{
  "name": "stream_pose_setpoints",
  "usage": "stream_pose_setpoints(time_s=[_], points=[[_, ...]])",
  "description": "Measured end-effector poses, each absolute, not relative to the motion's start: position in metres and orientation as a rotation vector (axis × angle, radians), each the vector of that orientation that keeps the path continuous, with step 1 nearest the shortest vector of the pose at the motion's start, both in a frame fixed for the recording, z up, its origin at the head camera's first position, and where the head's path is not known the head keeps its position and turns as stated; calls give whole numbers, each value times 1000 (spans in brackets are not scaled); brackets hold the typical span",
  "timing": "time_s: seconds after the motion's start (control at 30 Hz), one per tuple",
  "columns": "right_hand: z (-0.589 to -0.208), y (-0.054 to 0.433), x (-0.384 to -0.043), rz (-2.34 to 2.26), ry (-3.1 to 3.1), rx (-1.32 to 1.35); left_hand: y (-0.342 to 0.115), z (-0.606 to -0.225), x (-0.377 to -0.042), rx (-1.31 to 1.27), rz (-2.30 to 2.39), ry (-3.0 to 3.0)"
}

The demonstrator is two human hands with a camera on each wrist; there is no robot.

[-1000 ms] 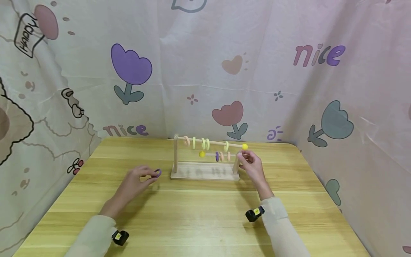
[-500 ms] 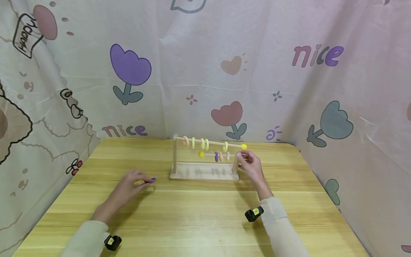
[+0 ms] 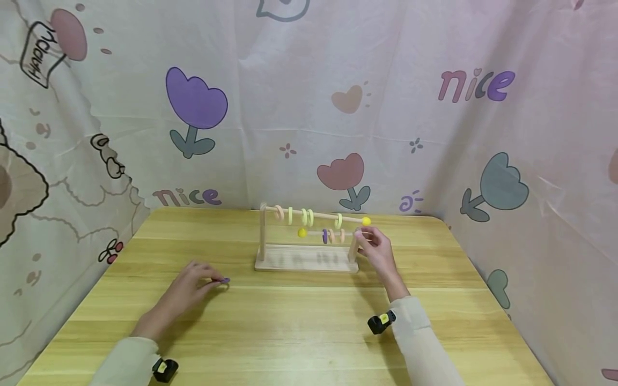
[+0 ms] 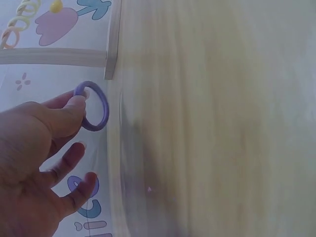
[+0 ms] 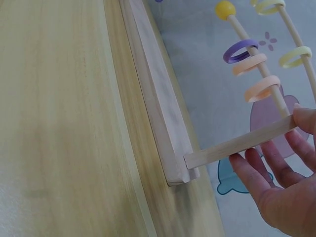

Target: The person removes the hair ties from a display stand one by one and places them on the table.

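My left hand point(image 3: 190, 284) is left of the wooden stand, low over the table, pinching a purple ring point(image 4: 105, 109) between thumb and fingertips. In the left wrist view the other fingers are spread apart. My right hand point(image 3: 379, 251) grips the top of the stand's shorter right post point(image 5: 242, 144), thumb on one side and fingers on the other. The stand's base point(image 3: 305, 264) rests on the table. Its lower rod carries a purple ring point(image 5: 232, 52), two peach rings point(image 5: 261, 89) and a yellow end ball point(image 5: 225, 10). On the upper rod hang a peach ring point(image 3: 279, 213) and several pale green rings point(image 3: 338, 221).
The wooden table point(image 3: 299, 332) extends in front of the stand and to both sides. Behind it hangs a patterned curtain point(image 3: 270, 107) with printed flowers. A yellow ball point(image 3: 366, 221) caps the upper rod, which juts out rightward above my right hand.
My left hand has moved left, toward me and lower with the purple ring, away from the stand. My right hand stays on the post.
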State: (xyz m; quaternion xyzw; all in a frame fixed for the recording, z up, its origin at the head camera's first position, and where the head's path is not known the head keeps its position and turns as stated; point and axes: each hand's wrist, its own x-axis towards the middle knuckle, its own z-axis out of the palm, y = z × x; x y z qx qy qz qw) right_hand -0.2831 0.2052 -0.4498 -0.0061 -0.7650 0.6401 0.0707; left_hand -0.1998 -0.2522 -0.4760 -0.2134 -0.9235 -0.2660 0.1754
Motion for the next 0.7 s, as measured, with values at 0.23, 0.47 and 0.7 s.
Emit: stream_pose_setpoints(time_s=[0.23, 0.47, 0.7], points=[[-449, 205, -282, 1940, -2291, -9, -255, -476, -198, -530, -778, -2744], [-449, 204, -282, 1909, -2302, -32, -257, -479, -198, -536, -733, -2790], [-449, 204, -282, 1906, -2301, -29, -257, -480, -199, -538, -715, -2805]])
